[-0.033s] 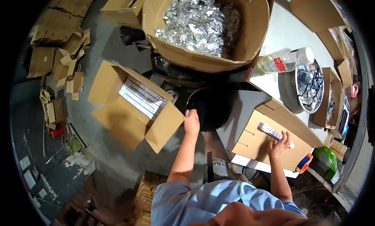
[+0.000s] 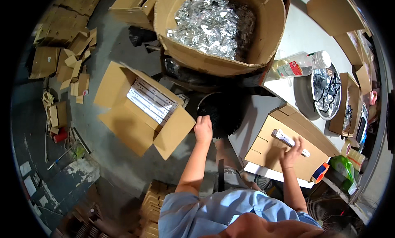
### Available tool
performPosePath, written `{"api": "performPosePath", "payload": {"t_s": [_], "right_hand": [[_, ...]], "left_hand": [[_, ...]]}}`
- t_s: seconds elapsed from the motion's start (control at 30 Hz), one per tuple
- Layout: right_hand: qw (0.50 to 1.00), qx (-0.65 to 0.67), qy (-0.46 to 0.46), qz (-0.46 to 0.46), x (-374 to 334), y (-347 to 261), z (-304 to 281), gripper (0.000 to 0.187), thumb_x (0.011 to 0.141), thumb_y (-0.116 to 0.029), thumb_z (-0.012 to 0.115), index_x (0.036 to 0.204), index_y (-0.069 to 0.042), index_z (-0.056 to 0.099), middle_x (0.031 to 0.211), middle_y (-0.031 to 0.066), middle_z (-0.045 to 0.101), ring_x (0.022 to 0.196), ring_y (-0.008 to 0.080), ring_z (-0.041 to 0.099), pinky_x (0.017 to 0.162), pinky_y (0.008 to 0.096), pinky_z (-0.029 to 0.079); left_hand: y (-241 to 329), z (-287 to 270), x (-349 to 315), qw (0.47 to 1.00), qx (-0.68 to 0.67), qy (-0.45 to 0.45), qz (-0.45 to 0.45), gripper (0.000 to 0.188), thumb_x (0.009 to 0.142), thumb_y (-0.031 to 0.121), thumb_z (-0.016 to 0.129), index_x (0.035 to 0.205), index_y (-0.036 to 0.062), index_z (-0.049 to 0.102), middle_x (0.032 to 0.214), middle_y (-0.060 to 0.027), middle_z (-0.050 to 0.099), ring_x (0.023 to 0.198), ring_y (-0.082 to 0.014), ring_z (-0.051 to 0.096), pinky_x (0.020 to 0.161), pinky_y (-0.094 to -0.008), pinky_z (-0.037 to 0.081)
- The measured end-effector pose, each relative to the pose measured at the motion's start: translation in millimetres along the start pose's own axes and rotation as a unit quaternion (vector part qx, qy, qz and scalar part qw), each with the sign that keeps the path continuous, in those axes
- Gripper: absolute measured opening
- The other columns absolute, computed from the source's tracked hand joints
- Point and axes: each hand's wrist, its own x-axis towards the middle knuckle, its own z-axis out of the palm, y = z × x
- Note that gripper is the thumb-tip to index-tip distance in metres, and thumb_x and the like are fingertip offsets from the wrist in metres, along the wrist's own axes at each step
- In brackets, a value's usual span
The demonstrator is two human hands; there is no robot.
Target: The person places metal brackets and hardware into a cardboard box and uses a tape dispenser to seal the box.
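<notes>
My left hand [image 2: 203, 130] is at the near left rim of a round black bin [image 2: 225, 114]. Its fingers are curled together; what they hold, if anything, is hidden. The bin's dark contents are hard to make out. On the right, my right hand [image 2: 291, 152] hovers over or lightly touches a white power strip [image 2: 284, 136], fingers spread and not wrapped around it. The strip lies slantwise on a flat piece of cardboard [image 2: 265, 145] with a raised far edge. Left of the bin, an open carton [image 2: 123, 129] contains several similar white strips [image 2: 152, 101].
A large carton [image 2: 210, 63] heaped with shiny metal pieces [image 2: 210, 26] stands beyond the bin. A clear bottle [image 2: 300, 65] and a steel bowl [image 2: 306, 94] are on the white table at right. An orange-and-blue tape dispenser [image 2: 320, 172] sits by the cardboard's near corner.
My right hand has shifted slightly left along the power strip. The left hand stays at the bin's rim, its fingers curled slightly more. The whole view has shifted a little.
</notes>
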Motion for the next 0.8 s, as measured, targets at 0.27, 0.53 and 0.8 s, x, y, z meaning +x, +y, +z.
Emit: {"api": "performPosePath", "payload": {"t_s": [0.27,0.53,0.8], "right_hand": [[0.839,0.394,-0.273,-0.258,61,-193,46,0.026,0.074,-0.006,0.062,0.099,-0.001,0.059,0.108,0.0182,0.056,0.102,0.0354,0.052,0.093,0.0412,0.041],[0.85,0.421,-0.307,-0.08,37,-179,41,0.017,0.088,-0.011,0.052,0.092,0.003,0.061,0.094,0.0189,0.062,0.093,0.0345,0.059,0.082,0.037,0.047],[0.871,0.356,-0.32,-0.109,21,-154,56,0.021,0.086,-0.016,0.052,0.096,0.001,0.061,0.101,0.0165,0.061,0.101,0.0329,0.056,0.089,0.0409,0.043]], "left_hand": [[134,-104,-38,0.936,-0.265,-0.022,0.23,0.011,0.075,0.006,0.067,0.082,0.0026,0.06,0.075,-0.0092,0.056,0.064,-0.0235,0.057,0.059,-0.0326,0.048],[-113,83,-70,0.967,-0.144,-0.086,-0.191,0.053,0.083,0.027,0.056,0.123,-0.0045,0.042,0.12,-0.0257,0.048,0.114,-0.0395,0.044,0.098,-0.0421,0.033],[-170,165,5,0.946,-0.028,-0.143,-0.288,0.046,0.085,0.023,0.058,0.127,0.0099,0.046,0.12,-0.0206,0.052,0.111,-0.0387,0.048,0.094,-0.0422,0.039]]}}
